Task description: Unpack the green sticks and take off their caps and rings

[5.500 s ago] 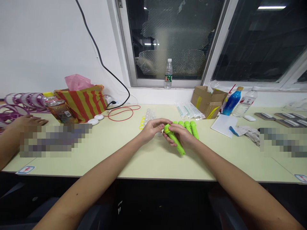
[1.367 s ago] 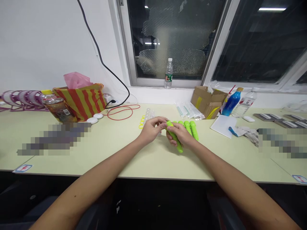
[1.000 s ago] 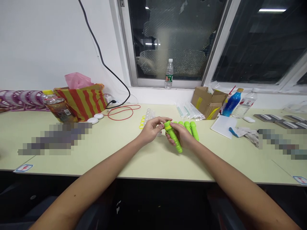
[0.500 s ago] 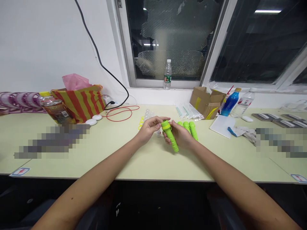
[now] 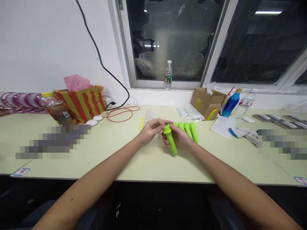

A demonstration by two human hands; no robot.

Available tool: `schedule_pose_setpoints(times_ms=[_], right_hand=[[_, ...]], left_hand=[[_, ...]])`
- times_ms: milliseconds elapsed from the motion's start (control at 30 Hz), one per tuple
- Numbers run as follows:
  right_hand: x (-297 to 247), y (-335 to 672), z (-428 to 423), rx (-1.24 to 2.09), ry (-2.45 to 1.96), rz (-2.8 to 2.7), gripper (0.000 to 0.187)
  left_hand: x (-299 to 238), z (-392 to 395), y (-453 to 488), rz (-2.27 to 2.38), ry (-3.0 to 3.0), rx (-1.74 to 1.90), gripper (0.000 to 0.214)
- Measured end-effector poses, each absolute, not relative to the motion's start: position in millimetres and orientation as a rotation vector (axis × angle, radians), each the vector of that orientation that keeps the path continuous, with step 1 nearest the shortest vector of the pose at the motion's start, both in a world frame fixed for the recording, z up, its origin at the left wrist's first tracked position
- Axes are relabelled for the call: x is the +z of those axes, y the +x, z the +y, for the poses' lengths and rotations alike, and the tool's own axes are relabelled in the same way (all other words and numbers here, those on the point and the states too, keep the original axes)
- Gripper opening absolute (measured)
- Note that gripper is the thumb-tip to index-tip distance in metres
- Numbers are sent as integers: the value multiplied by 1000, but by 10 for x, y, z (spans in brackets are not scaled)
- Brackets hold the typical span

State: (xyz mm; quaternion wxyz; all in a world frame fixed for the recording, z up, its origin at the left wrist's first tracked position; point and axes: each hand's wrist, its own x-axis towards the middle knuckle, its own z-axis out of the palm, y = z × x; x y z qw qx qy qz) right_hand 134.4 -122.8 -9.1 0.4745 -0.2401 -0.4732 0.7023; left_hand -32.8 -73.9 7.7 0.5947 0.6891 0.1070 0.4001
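My right hand [image 5: 181, 136] is wrapped round a green flashlight body [image 5: 170, 140], which is tilted with its threaded end up and its narrow end down over the table. A yellow ring [image 5: 167, 130] sits around it just below the threads. My left hand [image 5: 153, 129] has its thumb and fingers closed at the threaded end, touching it from the left. Several more green flashlight bodies [image 5: 193, 132] lie side by side behind my right hand, partly hidden by it. Loose yellow rings [image 5: 142, 123] and small clear plastic pieces [image 5: 149, 115] lie beyond my left hand.
Clear plastic bags [image 5: 188, 112] and a cardboard box [image 5: 207, 103] are at the back. To the right are a blue bottle [image 5: 231, 103], a white sheet [image 5: 223, 126] and a glove [image 5: 246, 133]. A striped bag [image 5: 82, 105], a tilted drink bottle [image 5: 57, 110] and a red cable [image 5: 120, 114] are left.
The flashlight body has turned slightly in my hands, its lower end shifting a little left and down. Both hands keep hold at nearly the same place.
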Motion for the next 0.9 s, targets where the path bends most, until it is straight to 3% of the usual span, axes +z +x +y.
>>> schedule_pose_setpoints(times_ms=[167,400,900], right_hand=[[-71,1370,-1246,1763,-556,-1197,35],[-12,1383,-1283,1795,-479,-1184,18],[-38,1366,-1278,1683,-504,-1212,16]], left_hand=[[49,-740,-314,252,1561,907,24],[54,-725,-306,179,1540,950,22],[62,-698,-342,169,1445,858,21]])
